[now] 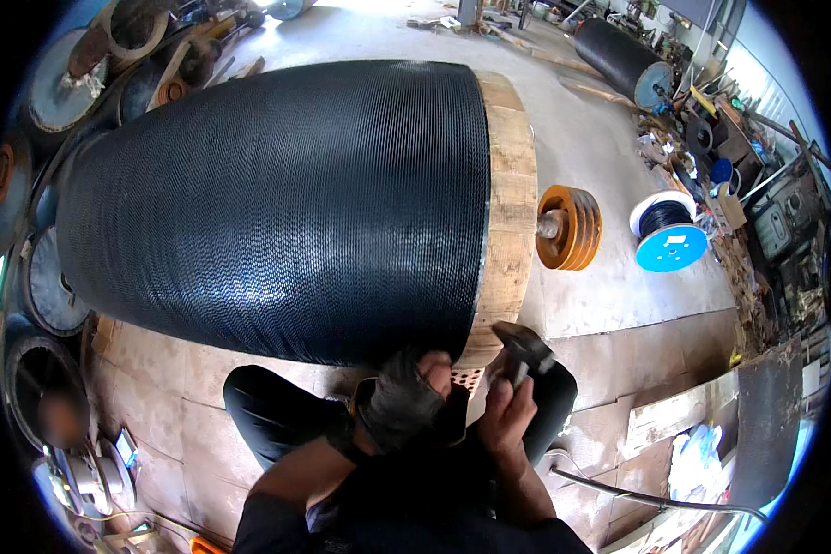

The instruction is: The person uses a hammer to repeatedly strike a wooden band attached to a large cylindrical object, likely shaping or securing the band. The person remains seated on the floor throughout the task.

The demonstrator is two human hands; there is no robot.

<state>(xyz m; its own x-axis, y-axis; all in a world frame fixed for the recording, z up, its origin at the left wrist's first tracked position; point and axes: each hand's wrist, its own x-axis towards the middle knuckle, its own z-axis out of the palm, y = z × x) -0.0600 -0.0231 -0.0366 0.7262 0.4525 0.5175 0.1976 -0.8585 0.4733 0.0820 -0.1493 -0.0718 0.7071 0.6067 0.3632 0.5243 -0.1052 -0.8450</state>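
A large black drum [295,203], its surface finely ridged all the way round, lies across in front of me. A band of pale wooden blocks [511,185] rings its right end. My left hand [404,395], in a dark fingerless glove, is closed at the drum's lower near edge, close to the wood. What its fingers pinch, if anything, is hidden. In my right hand [508,406] is a hammer [524,349], gripped by the handle with its metal head raised just right of the wooden band. An orange grooved pulley [572,228] sits on the shaft beyond the wood.
A spool of black wire with blue flanges [671,247] stands on the floor at right. Another dark roller [619,60] lies at the far right, near piled scrap. Round drum ends [57,277] crowd the left side. A bent metal bar [656,500] crosses the lower right.
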